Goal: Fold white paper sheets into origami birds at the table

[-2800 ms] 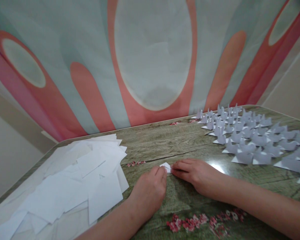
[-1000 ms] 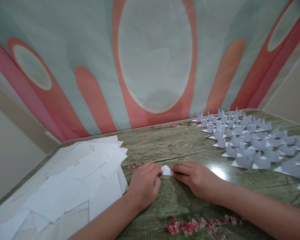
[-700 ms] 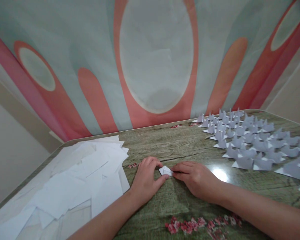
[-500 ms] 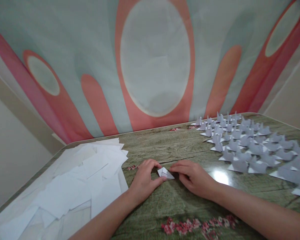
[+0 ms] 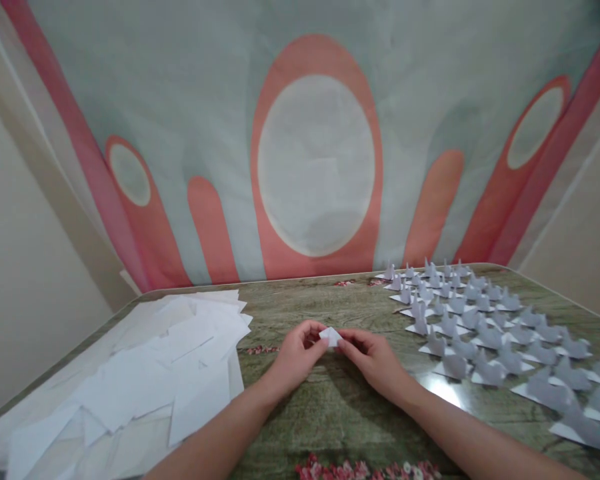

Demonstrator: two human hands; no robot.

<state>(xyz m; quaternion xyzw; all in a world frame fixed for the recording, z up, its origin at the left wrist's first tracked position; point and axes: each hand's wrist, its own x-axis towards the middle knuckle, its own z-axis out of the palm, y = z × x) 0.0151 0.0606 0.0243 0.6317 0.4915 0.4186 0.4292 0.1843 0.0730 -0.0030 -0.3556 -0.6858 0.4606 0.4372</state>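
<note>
A small folded piece of white paper (image 5: 331,336) is held between my two hands over the middle of the table. My left hand (image 5: 300,351) pinches its left side, thumb in front and fingers behind. On the other side, my right hand (image 5: 373,357) grips the right edge between thumb and fingers. Part of the paper is covered by the fingertips, so the exact fold does not show.
Loose white paper sheets (image 5: 145,373) lie in an overlapping pile on the left. Rows of folded white paper figures (image 5: 453,365) stand on the right. The wood-patterned table (image 5: 300,417) has printed pink flowers and ends at a patterned backdrop (image 5: 320,267).
My right hand has closed on the right edge of the paper, which now shows a smaller face toward me. The camera view has tilted up.
</note>
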